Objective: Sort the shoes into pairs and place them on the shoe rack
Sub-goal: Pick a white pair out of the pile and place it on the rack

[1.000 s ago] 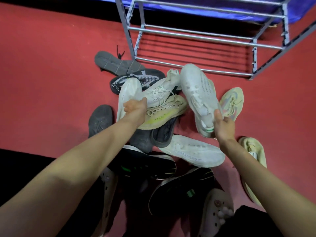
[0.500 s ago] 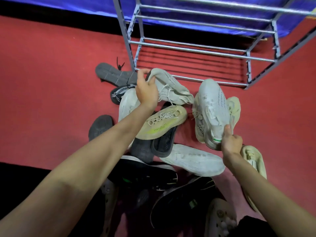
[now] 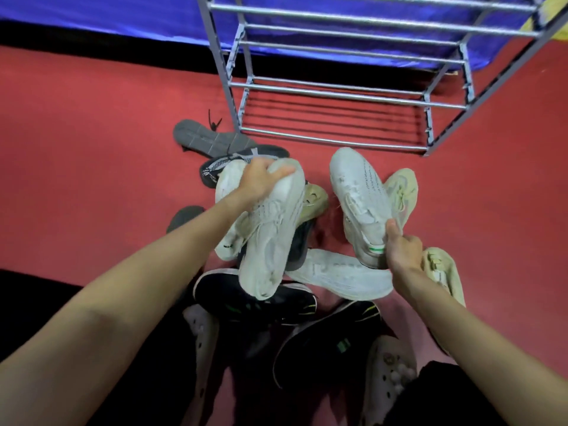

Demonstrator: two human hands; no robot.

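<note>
**Second white sneaker lifted: first pair in hand**

Left hand (image 3: 261, 179) has swung its white sneaker (image 3: 270, 241) up and round, toe gripped, heel toward the camera. Right hand (image 3: 399, 250) is clamped on the heel of its mate (image 3: 359, 204).

Rack (image 3: 338, 90) bare; no pair shelved. Pile (image 3: 338, 275) unsorted on the red floor (image 3: 92, 149). Blue cover (image 3: 123, 10) behind.

Left hand (image 3: 261, 179) grips a white sneaker (image 3: 273, 241) by one end, held above the shoe pile (image 3: 307, 290) on the red floor (image 3: 92, 149). Right hand (image 3: 402, 250) grips the heel of a second white sneaker (image 3: 359, 198), toe pointing at the metal shoe rack (image 3: 338, 93). Rack's lowest tier bare. Cream sneaker (image 3: 402, 192) just beside the right-hand shoe; black sneakers (image 3: 255, 299) nearest the camera.
</note>
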